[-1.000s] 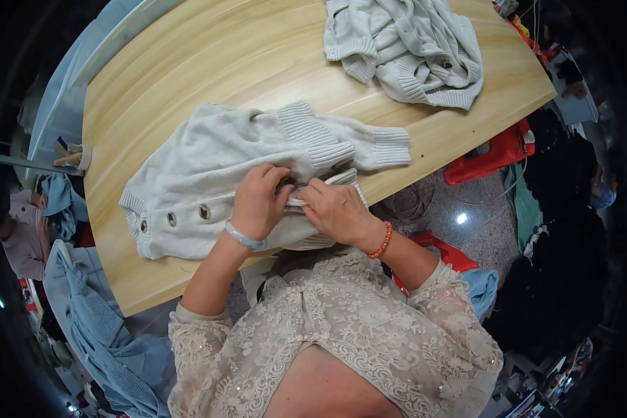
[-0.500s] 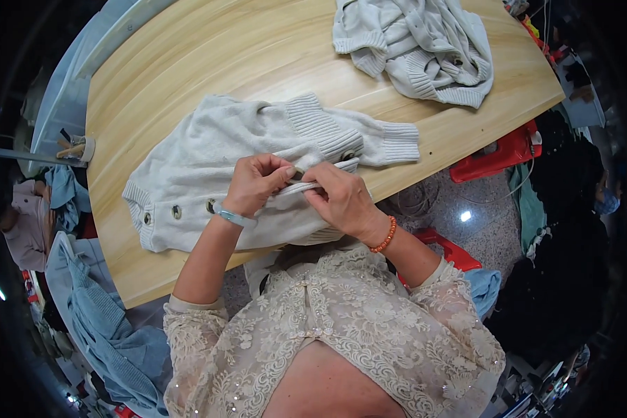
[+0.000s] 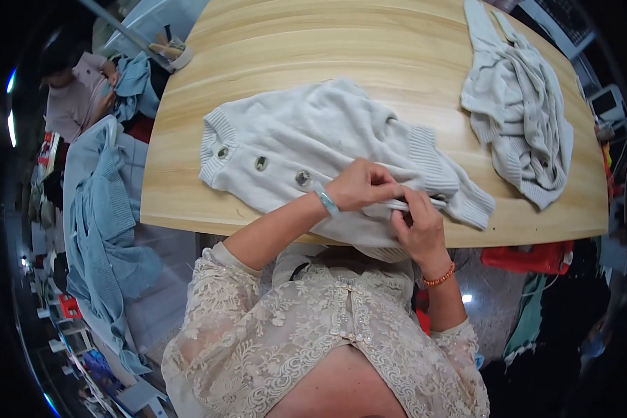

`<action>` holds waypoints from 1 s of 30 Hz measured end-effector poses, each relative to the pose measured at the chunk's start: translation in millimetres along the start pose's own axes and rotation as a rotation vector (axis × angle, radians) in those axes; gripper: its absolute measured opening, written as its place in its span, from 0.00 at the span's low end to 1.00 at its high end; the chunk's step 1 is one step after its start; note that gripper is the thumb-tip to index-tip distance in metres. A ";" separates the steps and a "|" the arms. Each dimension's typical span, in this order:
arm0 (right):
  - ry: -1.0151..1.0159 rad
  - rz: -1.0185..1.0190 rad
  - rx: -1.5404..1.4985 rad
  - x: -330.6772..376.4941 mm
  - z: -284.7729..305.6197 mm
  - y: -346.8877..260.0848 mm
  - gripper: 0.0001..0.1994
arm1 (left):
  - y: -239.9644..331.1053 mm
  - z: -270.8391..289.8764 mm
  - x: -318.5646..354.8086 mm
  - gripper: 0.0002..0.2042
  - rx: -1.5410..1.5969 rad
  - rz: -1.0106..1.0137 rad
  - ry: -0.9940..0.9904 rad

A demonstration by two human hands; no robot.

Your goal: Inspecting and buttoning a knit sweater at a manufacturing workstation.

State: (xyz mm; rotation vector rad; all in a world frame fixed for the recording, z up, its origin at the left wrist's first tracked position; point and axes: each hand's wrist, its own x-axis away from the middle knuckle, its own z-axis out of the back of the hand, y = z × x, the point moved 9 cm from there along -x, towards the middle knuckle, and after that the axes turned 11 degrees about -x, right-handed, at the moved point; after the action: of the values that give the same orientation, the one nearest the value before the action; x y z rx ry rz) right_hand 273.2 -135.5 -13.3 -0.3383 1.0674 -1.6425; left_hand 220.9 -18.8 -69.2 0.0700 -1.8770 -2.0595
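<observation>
A cream knitted cardigan (image 3: 292, 129) lies spread on the wooden table in front of me, its collar to the left and a ribbed cuff to the right. Dark mottled buttons run along its front edge. My left hand (image 3: 364, 187), a pale green bangle at its wrist, pinches the button band between thumb and fingers. Close beside it, my right hand (image 3: 421, 224), with an orange bead bracelet, grips the folded edge of the same band. The fingertips nearly meet. Whatever lies between them is hidden.
Another cream cardigan (image 3: 522, 115) lies bunched at the table's right. A cup of tools (image 3: 177, 54) stands at the far left edge. Blue knitwear (image 3: 104, 237) hangs over a bin at left, near a seated person (image 3: 76, 97) handling blue fabric. A red container (image 3: 526, 258) sits below the right edge.
My view has turned, so the table and cardigan appear rotated and shifted right. Both hands stay on the button band; the button that showed between the fingers is now hidden.
</observation>
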 end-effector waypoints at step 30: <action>-0.121 -0.123 0.222 40.6 32.0 28.5 0.07 | 44.4 15.9 30.3 0.10 -1.054 -0.345 0.411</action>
State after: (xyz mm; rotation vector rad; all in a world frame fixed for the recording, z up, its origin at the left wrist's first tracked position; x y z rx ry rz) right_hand 298.3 -186.3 -29.7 -0.3572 0.7781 -1.8070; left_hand 198.2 -15.0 -18.1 0.5162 -0.4284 -2.7209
